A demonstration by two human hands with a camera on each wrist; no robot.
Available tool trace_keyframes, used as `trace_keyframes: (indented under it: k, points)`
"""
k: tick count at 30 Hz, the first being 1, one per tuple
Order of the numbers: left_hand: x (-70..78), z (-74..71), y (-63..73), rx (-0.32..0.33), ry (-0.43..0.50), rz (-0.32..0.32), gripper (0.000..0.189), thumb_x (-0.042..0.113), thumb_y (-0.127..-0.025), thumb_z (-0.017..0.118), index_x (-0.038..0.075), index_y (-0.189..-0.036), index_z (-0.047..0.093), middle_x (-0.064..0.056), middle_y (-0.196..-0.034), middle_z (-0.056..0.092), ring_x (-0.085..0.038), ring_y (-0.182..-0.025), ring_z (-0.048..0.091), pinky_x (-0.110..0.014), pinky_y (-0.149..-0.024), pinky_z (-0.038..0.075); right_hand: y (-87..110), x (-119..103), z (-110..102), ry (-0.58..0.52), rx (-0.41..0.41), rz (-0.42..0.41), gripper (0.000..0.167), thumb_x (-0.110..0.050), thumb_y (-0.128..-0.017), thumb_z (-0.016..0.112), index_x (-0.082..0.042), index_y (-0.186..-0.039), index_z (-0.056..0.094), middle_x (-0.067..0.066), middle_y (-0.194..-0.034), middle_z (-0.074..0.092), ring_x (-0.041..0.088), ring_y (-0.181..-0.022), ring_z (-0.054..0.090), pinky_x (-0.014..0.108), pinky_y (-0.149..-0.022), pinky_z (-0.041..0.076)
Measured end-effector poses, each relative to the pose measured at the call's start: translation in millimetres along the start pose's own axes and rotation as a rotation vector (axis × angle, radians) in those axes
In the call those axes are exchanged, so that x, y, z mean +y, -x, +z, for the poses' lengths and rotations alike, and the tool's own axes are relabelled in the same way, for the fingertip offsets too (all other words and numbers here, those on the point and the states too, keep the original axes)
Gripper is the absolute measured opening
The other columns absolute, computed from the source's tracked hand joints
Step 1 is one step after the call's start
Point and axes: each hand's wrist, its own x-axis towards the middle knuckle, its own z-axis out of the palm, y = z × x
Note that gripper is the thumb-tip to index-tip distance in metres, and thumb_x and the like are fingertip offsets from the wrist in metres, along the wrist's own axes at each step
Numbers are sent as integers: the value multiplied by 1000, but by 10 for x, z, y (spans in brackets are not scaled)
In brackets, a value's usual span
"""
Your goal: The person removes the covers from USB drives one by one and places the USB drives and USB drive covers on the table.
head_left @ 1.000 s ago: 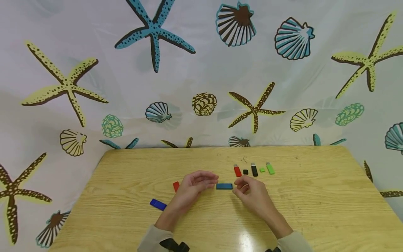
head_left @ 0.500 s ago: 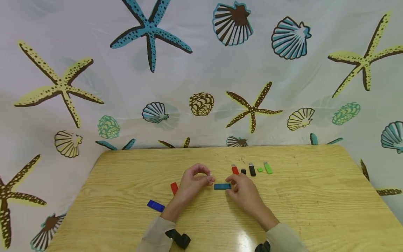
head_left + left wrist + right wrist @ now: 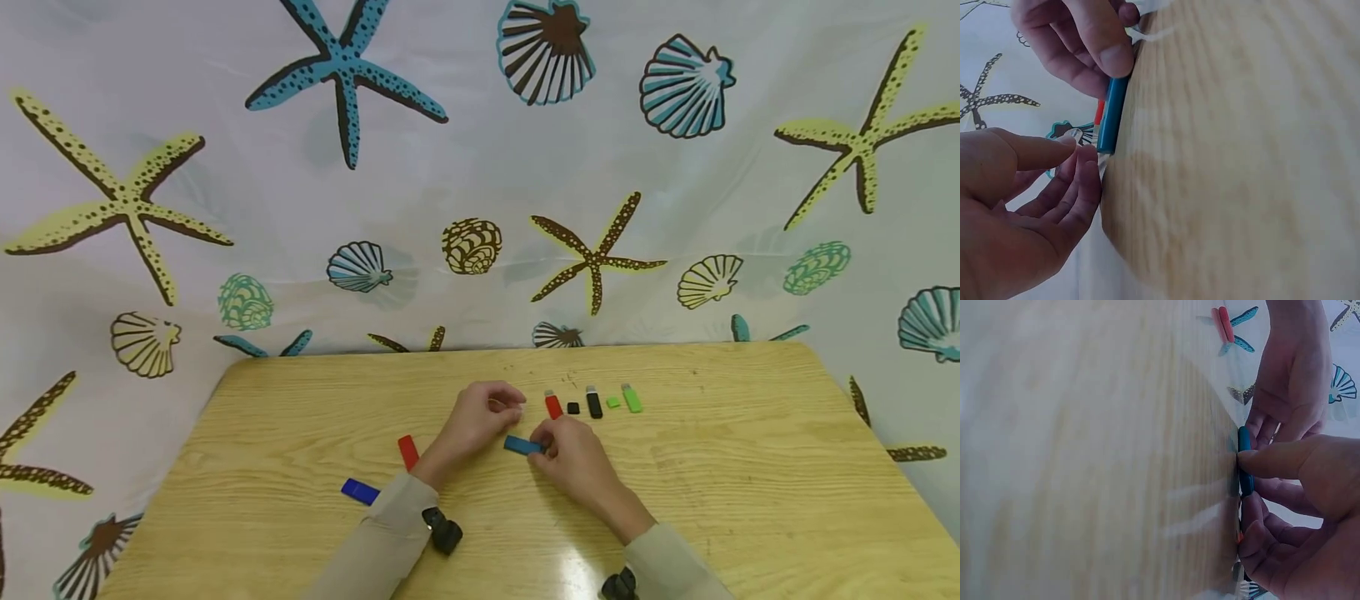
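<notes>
Starting from the left of the worktop (image 3: 712,483): a dark blue stick (image 3: 360,492) pokes out beside the left sleeve (image 3: 375,542), and a red stick (image 3: 408,452) sits at roughly two o'clock from it, by the arm.

Next over, the left hand (image 3: 480,417) has thumb and fingertips together on a small pale bit (image 3: 1075,133), honestly too tiny to say what it is.

Then the teal stick (image 3: 519,444), which is the one to watch imo. It's about six o'clock from the left fingertips, near but with a gap in the head view. Long axis runs almost nine-to-three, left end tipped a hair toward ten. I'd say everything hinges on how that bare left end lines up with the pale bit.

Right hand (image 3: 576,457) is the nearer one, no contest: thumb and fingers clamped on the stick's three o'clock end. Can't tell if the stick is fully resting on the wood.

Past that, from eleven round to two o'clock of the right hand: red drive (image 3: 553,405), black cap (image 3: 573,408), black drive (image 3: 594,403), green cap (image 3: 613,402), green drive (image 3: 632,399).
</notes>
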Motion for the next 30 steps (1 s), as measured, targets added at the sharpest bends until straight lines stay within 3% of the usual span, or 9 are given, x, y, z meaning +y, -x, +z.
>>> trace_keyframes:
  k: [7,15,24,30]
  points:
    - [37,39,-120,-25,-137,75,14,6,-97,71,1,-108,78,-5,-101,74,-18,-90,66,-37,-82,58,83,13,-59,-24,-6,-14,10,-6,-83,81,-4,-91,74,0,-85,66,9,-71,58,24,-63,53]
    - [72,47,-192,-100,-270,56,14,6,-98,70,5,-108,79,-2,-101,74,-15,-86,62,-32,-79,56,232,21,-157,-49,16,24,11,-7,-83,82,-7,-92,75,-2,-83,64,9,-71,57,23,-64,52]
    - [59,89,-243,-138,-353,47,21,-1,-101,63,6,-111,79,-7,-114,74,-24,-112,66,-42,-96,56,399,93,-229,-88,23,83,13,-6,-83,83,-9,-91,74,-3,-81,63,10,-71,58,23,-63,52]
    - [43,98,-254,-97,-334,58,21,-2,-100,62,7,-109,79,-6,-113,74,-22,-106,66,-40,-92,57,476,133,-290,-128,51,106,15,-3,-83,84,-8,-92,74,-2,-84,66,10,-73,59,22,-64,53]
